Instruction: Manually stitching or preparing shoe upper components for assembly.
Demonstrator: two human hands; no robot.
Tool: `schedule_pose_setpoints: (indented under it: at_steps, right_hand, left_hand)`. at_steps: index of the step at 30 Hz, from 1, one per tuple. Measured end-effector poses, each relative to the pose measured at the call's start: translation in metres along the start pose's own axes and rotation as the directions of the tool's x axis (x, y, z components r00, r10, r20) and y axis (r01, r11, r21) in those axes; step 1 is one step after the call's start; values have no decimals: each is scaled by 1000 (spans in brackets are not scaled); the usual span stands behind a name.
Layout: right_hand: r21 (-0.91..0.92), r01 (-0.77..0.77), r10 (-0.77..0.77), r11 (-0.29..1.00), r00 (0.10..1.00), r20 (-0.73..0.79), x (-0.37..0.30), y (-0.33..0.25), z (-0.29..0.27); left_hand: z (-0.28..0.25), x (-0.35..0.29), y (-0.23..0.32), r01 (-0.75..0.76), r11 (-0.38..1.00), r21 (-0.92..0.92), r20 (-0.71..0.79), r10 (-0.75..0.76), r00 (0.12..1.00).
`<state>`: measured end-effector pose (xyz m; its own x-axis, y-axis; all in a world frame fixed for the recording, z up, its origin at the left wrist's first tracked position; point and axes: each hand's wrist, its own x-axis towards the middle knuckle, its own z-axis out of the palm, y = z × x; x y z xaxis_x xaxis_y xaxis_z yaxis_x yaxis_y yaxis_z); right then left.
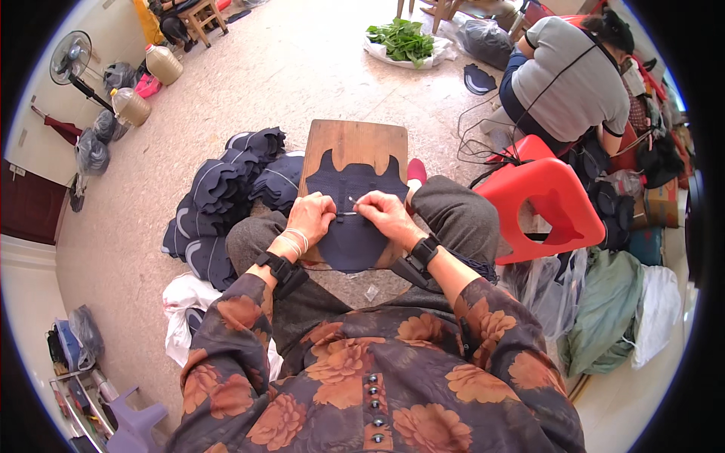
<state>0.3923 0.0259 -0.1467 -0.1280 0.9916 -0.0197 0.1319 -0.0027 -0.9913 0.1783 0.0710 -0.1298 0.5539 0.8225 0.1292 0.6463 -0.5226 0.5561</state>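
Observation:
A flat, dark navy fabric piece (pixel 353 245) with a notched upper edge lies on a wooden stool top (pixel 355 138) between my knees. My left hand (pixel 310 217) is closed, its fingertips pressed together over the fabric's left middle; what they grip is hidden. Beside those fingertips a small pale bar (pixel 347 214) crosses the cloth. Across from it, my right hand (pixel 387 217) pinches a thin little item with a pale tip (pixel 352 200), too small to name. Its fingers stay just above the fabric, close to the left ones.
Stacks of similar navy pieces (pixel 219 189) lie on the floor to the left, by a white cloth bag (pixel 185 302). At right stands a red plastic stool (pixel 555 196) with wire near it, plus bags (pixel 604 309). Another person (pixel 570 75) bends over beyond it. Leafy greens (pixel 408 40) sit far ahead.

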Motion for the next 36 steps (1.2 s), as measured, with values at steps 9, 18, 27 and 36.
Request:
schedule_pose_setpoints:
  at_steps: [9,18,27,36]
  right_hand:
    - [-330,-181,135,926,978,-159,-39,-19,-29]
    - [-649,-90,67,756,996,-59,-30,-18,-15]
    - [-626,55,-61,778,998,11,-21,-17,-9]
    - [-762,18,-115,648,991,-74,-38,-9,-3]
  left_hand:
    - [-7,-3,15,49,991,121,37,-54,998]
    - [25,-2,27,-68,997,-21,-16,68,998]
    - [26,6,26,-1,996,-88,30,4,1000]
    - [33,9,21,42,995,-96,34,-39,999]
